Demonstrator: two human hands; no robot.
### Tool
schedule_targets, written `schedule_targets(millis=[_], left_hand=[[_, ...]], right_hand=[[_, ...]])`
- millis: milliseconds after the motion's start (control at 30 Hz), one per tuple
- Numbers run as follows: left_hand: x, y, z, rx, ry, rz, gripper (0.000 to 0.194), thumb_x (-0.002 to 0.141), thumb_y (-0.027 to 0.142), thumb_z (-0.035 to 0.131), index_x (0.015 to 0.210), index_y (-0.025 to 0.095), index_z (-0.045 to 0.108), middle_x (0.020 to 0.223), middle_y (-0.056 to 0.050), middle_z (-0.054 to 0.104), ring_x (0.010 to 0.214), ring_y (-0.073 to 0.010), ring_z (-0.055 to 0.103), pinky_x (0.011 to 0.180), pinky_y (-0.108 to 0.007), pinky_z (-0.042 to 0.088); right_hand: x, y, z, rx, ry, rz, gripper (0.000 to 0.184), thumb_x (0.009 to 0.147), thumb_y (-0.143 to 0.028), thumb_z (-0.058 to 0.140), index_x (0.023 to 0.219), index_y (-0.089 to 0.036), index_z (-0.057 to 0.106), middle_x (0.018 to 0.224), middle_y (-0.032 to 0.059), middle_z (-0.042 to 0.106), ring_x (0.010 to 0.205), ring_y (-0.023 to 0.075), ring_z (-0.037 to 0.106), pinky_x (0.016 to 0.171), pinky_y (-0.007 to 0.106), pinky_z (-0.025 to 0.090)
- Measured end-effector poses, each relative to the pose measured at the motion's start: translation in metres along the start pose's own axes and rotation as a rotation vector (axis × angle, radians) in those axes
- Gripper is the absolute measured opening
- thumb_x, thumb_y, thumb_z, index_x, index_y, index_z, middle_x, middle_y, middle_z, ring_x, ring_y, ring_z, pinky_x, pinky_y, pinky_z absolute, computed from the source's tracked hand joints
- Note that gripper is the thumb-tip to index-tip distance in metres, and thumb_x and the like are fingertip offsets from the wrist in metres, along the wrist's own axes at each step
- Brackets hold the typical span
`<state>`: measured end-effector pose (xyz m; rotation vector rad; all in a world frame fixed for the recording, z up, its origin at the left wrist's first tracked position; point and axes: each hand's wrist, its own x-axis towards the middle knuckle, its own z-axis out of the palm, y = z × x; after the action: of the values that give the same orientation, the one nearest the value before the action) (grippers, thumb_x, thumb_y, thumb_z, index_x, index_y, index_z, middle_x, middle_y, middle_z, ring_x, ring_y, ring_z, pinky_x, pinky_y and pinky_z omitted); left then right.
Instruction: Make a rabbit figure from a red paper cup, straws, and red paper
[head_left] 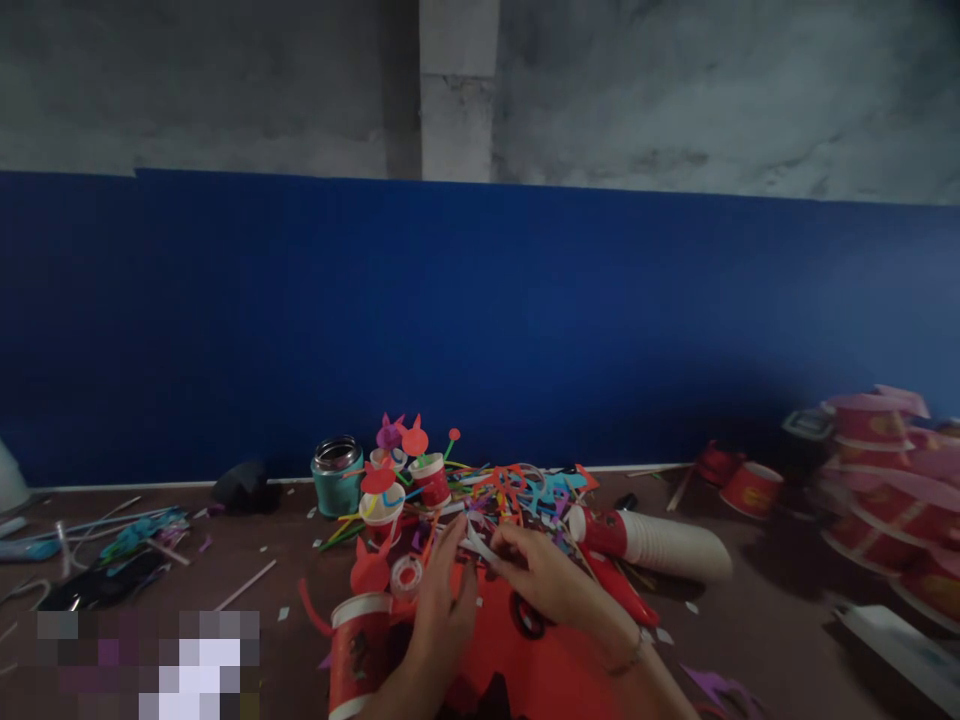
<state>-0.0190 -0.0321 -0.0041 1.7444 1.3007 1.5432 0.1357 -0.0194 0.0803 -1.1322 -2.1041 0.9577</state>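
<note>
A thin white strip (478,543) stretches between my two hands above a red sheet (525,665). My right hand (541,572) pinches one end of it between thumb and fingers. At the other end, the fingertips of my left hand (447,585) close on the strip. Just left of that hand lies a roll of tape (407,577). A red paper cup (360,645) topped by a red cat-eared cutout (370,568) stands by my left forearm. Under my right hand, a dark scissors handle (527,617) rests on the red sheet.
Behind the hands spreads a pile of coloured strips and cutouts (517,490). Decorated cups (382,510) and a teal open flask (337,478) stand left. Stacked paper cups (664,545) lie at right, with piled red tubs (874,480) farther over. A blue panel (480,320) backs the table.
</note>
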Motion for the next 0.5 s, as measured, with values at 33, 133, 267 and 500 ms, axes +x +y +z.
schedule_targets(millis=[33, 133, 267, 500], left_hand=[[-0.0009, -0.0003, 0.0000, -0.031, 0.013, -0.013, 0.044, 0.085, 0.020, 0.046, 0.129, 0.020, 0.052, 0.134, -0.011, 0.055, 0.128, -0.0242, 0.046, 0.106, -0.045, 0.038], [-0.0029, 0.0020, -0.0005, -0.071, 0.009, -0.012, 0.039, 0.086, 0.022, 0.047, 0.123, 0.020, 0.058, 0.131, -0.012, 0.058, 0.125, -0.0243, 0.049, 0.105, -0.044, 0.040], [-0.0047, 0.0058, 0.0019, -0.110, -0.009, 0.000, 0.035, 0.084, 0.019, 0.049, 0.116, 0.019, 0.062, 0.127, -0.013, 0.061, 0.121, -0.0244, 0.054, 0.102, -0.043, 0.044], [-0.0050, 0.0089, 0.0068, -0.337, 0.051, -0.114, 0.017, 0.081, 0.026, 0.056, 0.094, 0.018, 0.063, 0.116, -0.014, 0.066, 0.108, -0.0258, 0.062, 0.092, -0.040, 0.051]], right_hand=[[-0.0003, 0.0009, 0.0000, 0.010, -0.011, 0.001, 0.012, 0.085, -0.023, 0.050, 0.076, -0.018, 0.055, 0.075, 0.0007, 0.066, 0.072, 0.0149, 0.061, 0.066, 0.022, 0.044], [-0.0009, 0.0030, 0.0008, 0.018, -0.042, 0.005, 0.011, 0.086, -0.021, 0.047, 0.080, -0.018, 0.056, 0.073, -0.0001, 0.065, 0.070, 0.0142, 0.060, 0.063, 0.022, 0.043], [-0.0008, 0.0016, 0.0033, -0.035, -0.051, 0.030, 0.013, 0.082, -0.012, 0.045, 0.081, -0.019, 0.056, 0.069, -0.0022, 0.061, 0.062, 0.0121, 0.055, 0.056, 0.021, 0.039], [0.0023, 0.0042, 0.0079, -0.173, -0.047, 0.034, 0.024, 0.088, -0.020, 0.039, 0.067, -0.018, 0.050, 0.061, -0.0032, 0.052, 0.056, 0.0105, 0.046, 0.052, 0.022, 0.032]])
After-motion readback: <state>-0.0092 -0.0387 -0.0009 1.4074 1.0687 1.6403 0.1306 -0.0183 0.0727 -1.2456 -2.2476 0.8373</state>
